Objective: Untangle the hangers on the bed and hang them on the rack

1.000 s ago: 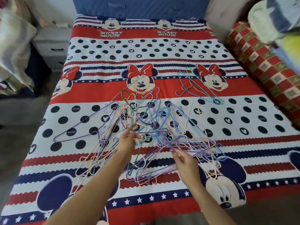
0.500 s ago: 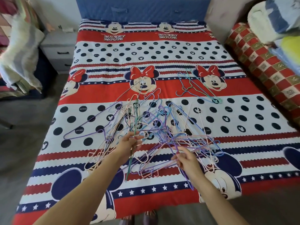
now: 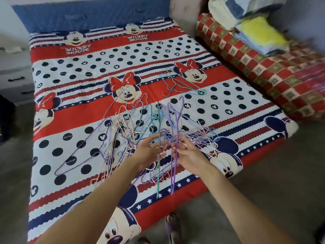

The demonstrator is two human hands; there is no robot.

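Note:
A tangled pile of thin coloured wire hangers [image 3: 121,138] lies on the bed [image 3: 73,71] with its red, white and navy cartoon-mouse cover. My left hand [image 3: 149,152] holds a green hanger [image 3: 158,166] upright above the pile. Close beside it, my right hand [image 3: 190,154] pinches a purple hanger [image 3: 173,173], whose hook sticks up and whose body hangs down past the bed's front edge. A small separate bunch of blue and green hangers [image 3: 179,85] lies farther back on the right. No rack is in view.
A red-and-gold checked couch [image 3: 263,67] with stacked folded blankets [image 3: 260,36] runs along the bed's right side. A grey drawer unit [image 3: 15,76] stands at the left. Grey floor [image 3: 281,173] lies in front and right, and my sandalled foot [image 3: 173,224] shows below the bed edge.
Both hands have risen and come together, lifting the green and the purple hanger up out of the pile. The view has swung to the right and tilted.

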